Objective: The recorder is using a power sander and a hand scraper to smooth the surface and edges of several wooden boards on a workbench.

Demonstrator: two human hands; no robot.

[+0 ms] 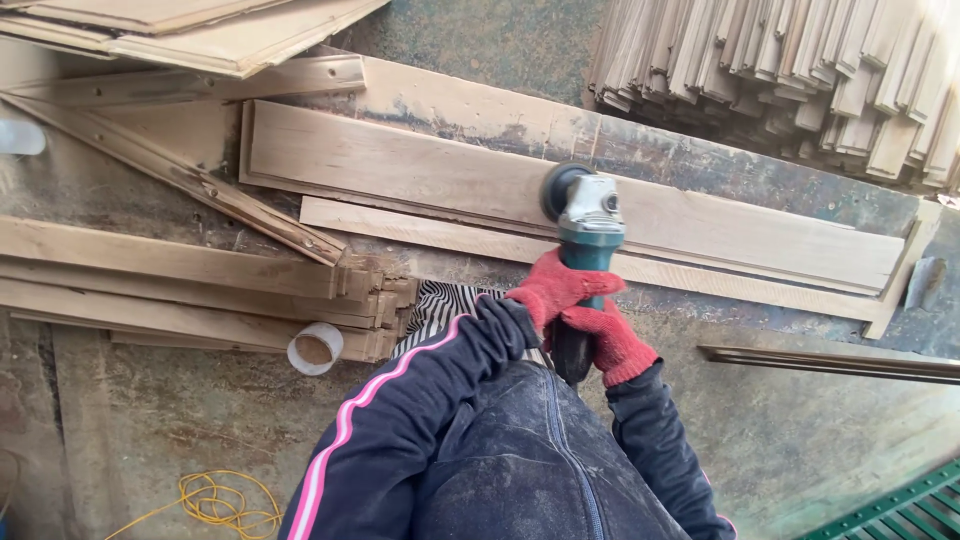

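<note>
Both gloved hands, left hand [553, 287] and right hand [612, 340], have fingers clamped on the grinder [583, 250], steadying its disc flat against the long plank [440, 165].

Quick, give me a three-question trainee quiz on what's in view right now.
1. True or false: both red-gloved hands, left hand and right hand, grip the green-bodied angle grinder.
2. The grinder's disc rests on: A) the long pale wooden board; B) the coiled yellow cord; C) the white plastic cup.
3. Where is the stack of thin wooden slats?

Key: 1 true. 2 A. 3 top right.
</note>
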